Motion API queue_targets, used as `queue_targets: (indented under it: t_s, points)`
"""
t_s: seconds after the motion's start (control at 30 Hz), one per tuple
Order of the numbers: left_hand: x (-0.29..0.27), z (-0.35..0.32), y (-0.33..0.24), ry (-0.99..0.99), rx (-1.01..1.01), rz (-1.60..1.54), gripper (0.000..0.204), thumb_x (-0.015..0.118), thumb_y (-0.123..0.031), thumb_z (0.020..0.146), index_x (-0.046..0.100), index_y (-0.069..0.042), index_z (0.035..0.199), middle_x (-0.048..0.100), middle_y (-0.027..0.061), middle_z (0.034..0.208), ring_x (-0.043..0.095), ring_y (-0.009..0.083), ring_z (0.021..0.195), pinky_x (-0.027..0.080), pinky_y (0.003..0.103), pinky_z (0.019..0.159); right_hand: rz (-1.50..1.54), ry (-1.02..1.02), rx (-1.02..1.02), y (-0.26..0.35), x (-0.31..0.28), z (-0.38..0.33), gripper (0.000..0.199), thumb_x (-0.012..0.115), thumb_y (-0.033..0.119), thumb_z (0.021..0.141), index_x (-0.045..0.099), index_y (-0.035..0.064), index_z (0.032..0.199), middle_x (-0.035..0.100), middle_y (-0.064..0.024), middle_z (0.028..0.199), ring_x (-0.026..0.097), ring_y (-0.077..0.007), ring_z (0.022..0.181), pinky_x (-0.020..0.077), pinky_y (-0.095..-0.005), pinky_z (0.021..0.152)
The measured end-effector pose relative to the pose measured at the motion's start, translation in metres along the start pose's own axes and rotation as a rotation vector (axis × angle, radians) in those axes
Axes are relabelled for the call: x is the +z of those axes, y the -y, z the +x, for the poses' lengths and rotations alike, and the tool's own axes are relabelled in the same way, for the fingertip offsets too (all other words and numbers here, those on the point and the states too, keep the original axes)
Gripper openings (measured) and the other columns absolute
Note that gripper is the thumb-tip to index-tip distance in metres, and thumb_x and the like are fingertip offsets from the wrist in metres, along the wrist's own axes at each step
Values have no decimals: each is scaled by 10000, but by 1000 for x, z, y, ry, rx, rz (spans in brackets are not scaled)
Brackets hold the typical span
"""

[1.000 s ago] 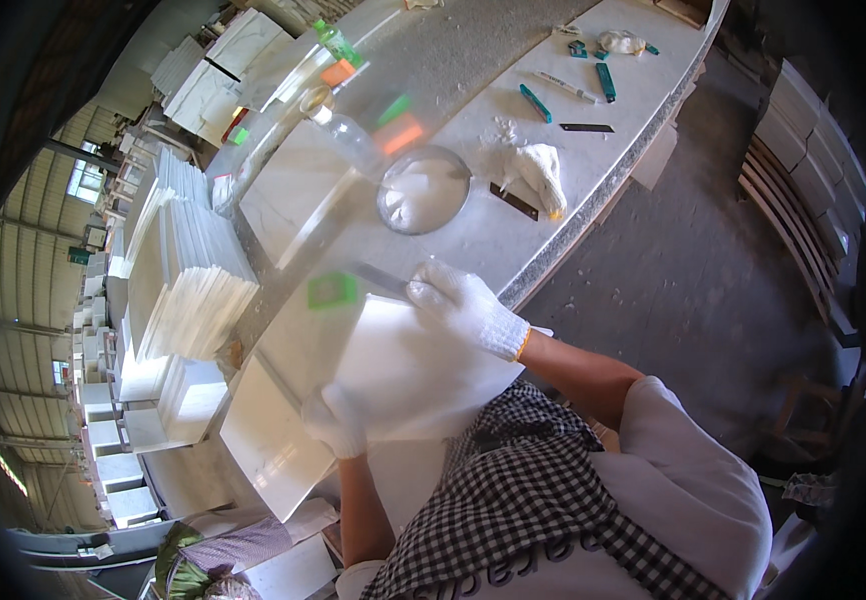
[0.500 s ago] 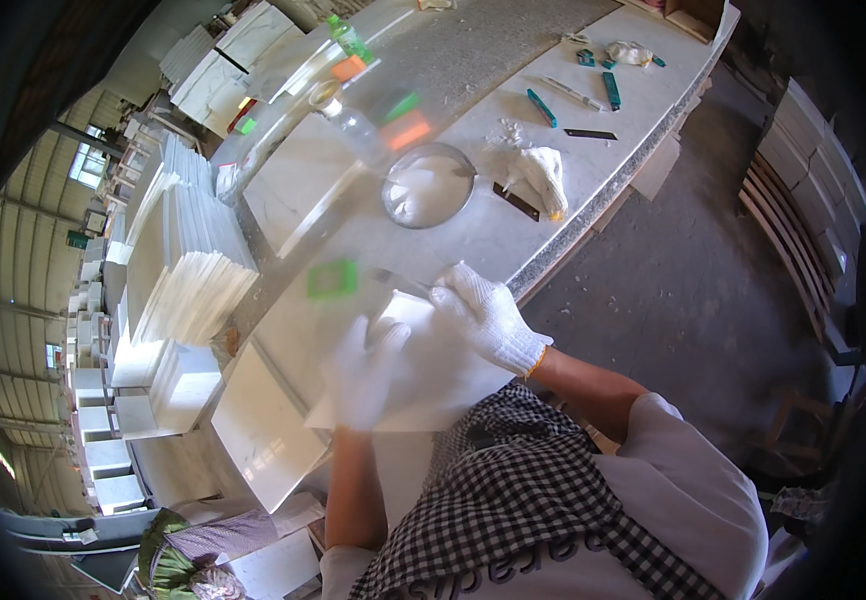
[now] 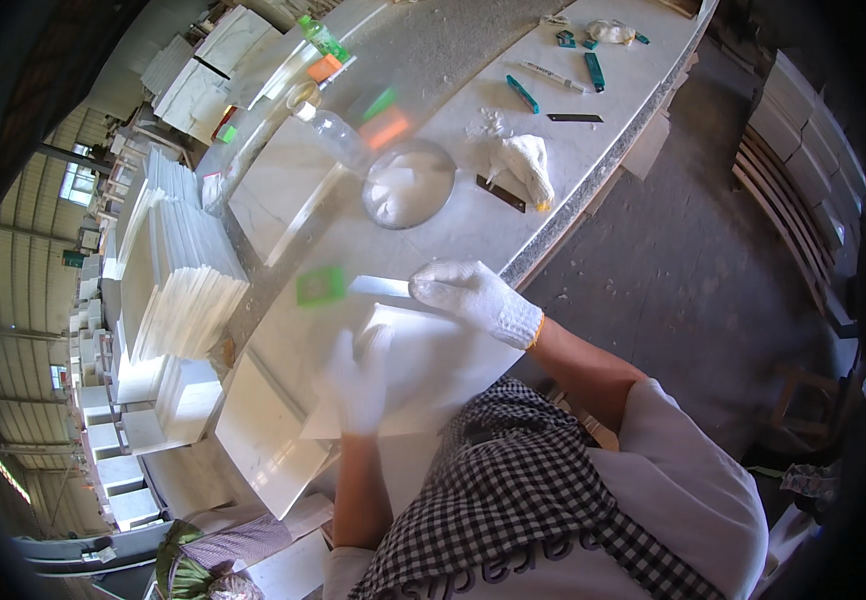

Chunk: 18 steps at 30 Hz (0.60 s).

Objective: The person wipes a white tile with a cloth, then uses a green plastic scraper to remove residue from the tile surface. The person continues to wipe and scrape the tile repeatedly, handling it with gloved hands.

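Observation:
My right hand (image 3: 478,302), in a white knit glove, pinches a thin flat blade (image 3: 381,287) whose face catches the light. It is held over the far edge of a white marble tile (image 3: 433,365). My left hand (image 3: 358,380), gloved too and blurred, grips the tile's left side with the thumb on top. A bright green block (image 3: 321,286) lies just beyond the left hand. Farther off stands a round dish (image 3: 366,197) with white powder or paste inside. A crumpled white glove or cloth (image 3: 523,165) rests beside a dark blade (image 3: 501,194).
A clear plastic bottle (image 3: 335,135) and an orange-and-green block (image 3: 385,127) stand past the dish. Teal cutters (image 3: 523,94), a marker (image 3: 555,77) and another dark blade (image 3: 575,118) lie at the far right. Stacked white tiles (image 3: 178,265) rise at left.
The blade has turned, so its bright face shows now. My right hand has shifted slightly left. The view has shifted a little, and the left hand keeps its place on the tile.

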<state>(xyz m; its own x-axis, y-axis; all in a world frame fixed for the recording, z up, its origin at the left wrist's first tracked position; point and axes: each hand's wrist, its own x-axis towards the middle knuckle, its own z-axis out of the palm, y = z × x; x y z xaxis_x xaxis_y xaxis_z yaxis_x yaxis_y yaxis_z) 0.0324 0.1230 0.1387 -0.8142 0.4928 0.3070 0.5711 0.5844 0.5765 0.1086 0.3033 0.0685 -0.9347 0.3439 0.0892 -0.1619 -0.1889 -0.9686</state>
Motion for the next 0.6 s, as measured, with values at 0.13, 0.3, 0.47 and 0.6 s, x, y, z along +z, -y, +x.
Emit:
queue_targets:
  t_s: [0.13, 0.3, 0.47, 0.6]
  points:
    - [-9, -5, -3, 51, -80, 93, 403, 729, -383, 846, 607, 1, 832, 574, 196, 678, 528, 294, 579, 456, 406, 588, 72, 137, 14, 12, 4, 6, 242, 660, 186, 939, 674, 3, 1098, 660, -28, 1014, 571, -91, 946, 477, -282, 864]
    - [-10, -10, -4, 12, -15, 106, 437, 756, -374, 826, 547, -5, 721, 515, 171, 598, 447, 262, 515, 427, 393, 531, 76, 188, 54, 20, 6, 6, 268, 675, 190, 922, 670, 2, 1113, 669, -47, 1040, 595, -108, 953, 477, -282, 873]
    - [-11, -11, -3, 0, 51, 99, 457, 772, -357, 821, 509, -13, 673, 456, 151, 559, 398, 241, 491, 382, 390, 491, -2, 168, 46, 20, 5, 4, 284, 694, 201, 909, 675, 2, 1111, 678, -60, 1058, 617, -115, 963, 487, -272, 883]
    - [-11, -13, -6, -15, 81, 83, 470, 781, -336, 818, 482, -15, 651, 412, 135, 546, 365, 232, 490, 359, 381, 479, -1, 154, 228, 24, 2, 1, 283, 697, 206, 912, 683, 4, 1110, 689, -60, 1050, 624, -114, 956, 500, -273, 874]
